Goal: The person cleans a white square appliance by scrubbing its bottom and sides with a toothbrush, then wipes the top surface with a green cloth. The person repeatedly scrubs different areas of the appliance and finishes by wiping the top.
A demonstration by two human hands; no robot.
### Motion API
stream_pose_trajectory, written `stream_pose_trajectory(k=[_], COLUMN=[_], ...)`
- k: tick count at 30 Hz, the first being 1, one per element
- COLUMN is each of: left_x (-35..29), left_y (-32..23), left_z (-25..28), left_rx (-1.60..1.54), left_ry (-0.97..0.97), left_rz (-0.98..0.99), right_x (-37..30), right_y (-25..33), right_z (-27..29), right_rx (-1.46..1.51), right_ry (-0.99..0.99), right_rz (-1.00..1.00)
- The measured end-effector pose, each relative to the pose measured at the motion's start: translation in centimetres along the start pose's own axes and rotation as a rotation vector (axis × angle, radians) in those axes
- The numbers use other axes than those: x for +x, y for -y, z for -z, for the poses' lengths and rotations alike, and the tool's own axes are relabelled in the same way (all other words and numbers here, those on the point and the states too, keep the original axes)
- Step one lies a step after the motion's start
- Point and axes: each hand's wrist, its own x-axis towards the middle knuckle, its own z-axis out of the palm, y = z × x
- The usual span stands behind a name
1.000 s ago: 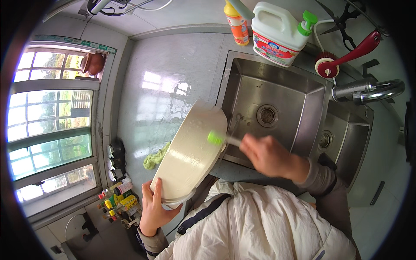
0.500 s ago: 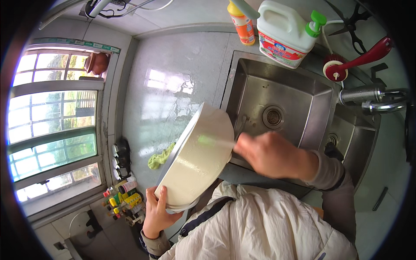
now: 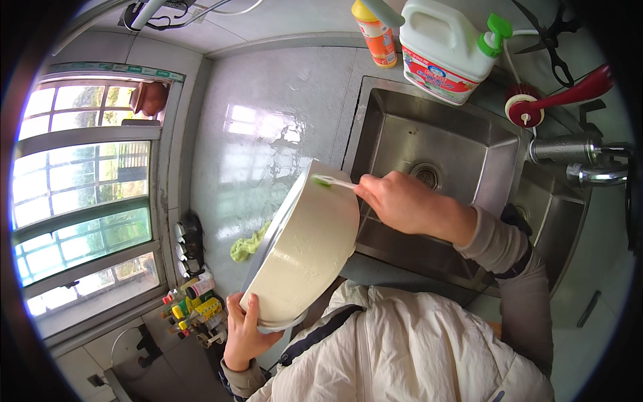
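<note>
Since the earlier frame on my feed, my right hand, clasping the green-headed brush, has moved toward the far end of the cream vessel. My left hand grips its near end, presumably steadying that tilted, glossy curve beside the steel sink. Beyond, a crumpled green cloth lies on the smooth tabletop.

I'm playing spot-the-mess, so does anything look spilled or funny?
Yes, wet patches lie on the grey counter, left of the sink; that looks odd because water usually stays inside it. The cream tub is tilted, but the left hand holds it.
</note>
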Motion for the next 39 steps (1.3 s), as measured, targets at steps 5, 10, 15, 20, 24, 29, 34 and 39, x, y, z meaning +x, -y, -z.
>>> stream_pose_trajectory(k=[5,10,15,20,24,29,34,39], left_x=[-0.1,-0.2,-0.3,-0.2,0.4,0.9,1.2,1.2], left_y=[0.1,-0.2,-0.5,-0.6,-0.6,-0.6,-0.7,-0.9], left_z=[0.1,-0.2,-0.6,-0.5,-0.2,0.4,0.7,0.5], left_rx=[-0.024,0.004,0.027,0.03,0.029,-0.021,-0.018,-0.035], left_ry=[0.042,0.062,0.066,0.046,0.014,0.002,0.007,-0.017], left_rz=[-0.007,-0.001,0.031,0.021,0.028,0.093,0.071,0.08], right_x=[-0.6,0.7,-0.4,-0.2,-3.8,-4.1,-4.5,-3.9], right_y=[1.9,-1.9,0.8,-0.6,2.5,0.6,2.2,1.8], right_z=[0.7,-0.5,0.6,0.1,0.2,-1.6,-2.2,-1.9], right_rx=[0.179,0.088,0.315,0.084,0.025,-0.132,0.05,-0.117], right_ry=[0.384,0.156,0.472,0.16,0.262,-0.043,0.185,-0.108], right_rz=[0.138,-0.093,0.125,-0.042,0.177,0.065,0.276,0.021])
